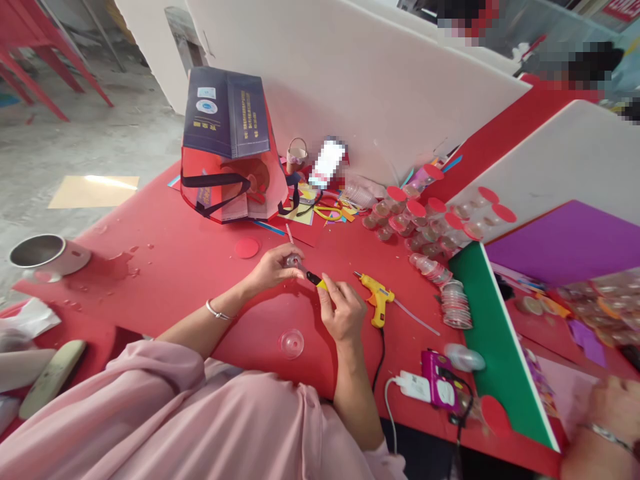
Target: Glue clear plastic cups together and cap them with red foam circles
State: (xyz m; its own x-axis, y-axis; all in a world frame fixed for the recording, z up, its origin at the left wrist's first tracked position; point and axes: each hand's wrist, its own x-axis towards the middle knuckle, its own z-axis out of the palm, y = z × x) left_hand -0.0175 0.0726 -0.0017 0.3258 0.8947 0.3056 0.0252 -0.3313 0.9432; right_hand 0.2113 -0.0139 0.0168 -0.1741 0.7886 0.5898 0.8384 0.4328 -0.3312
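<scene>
Near the middle of the red table, my left hand (278, 265) pinches a small clear plastic piece (294, 260), which looks like a little cup. A thin pale stick (289, 233) rises just behind it. My right hand (343, 308) is closed round a yellow tool with a black front end (315, 279), apparently a utility knife. Its tip points at the clear piece; whether they touch I cannot tell. Below my hands lies a clear round plastic cup (291, 343). To the right rests a yellow hot glue gun (379, 298), and a red disc (247, 248) lies beyond my left hand.
A dark blue and red bag (227, 113) stands at the back, near scissors (330, 212) and a phone (327, 163). Several red-topped clear cups (415, 213) and stacked cups (455, 303) line the right side. A metal pot (70, 258) sits left. Another person's hand (607, 427) shows at right.
</scene>
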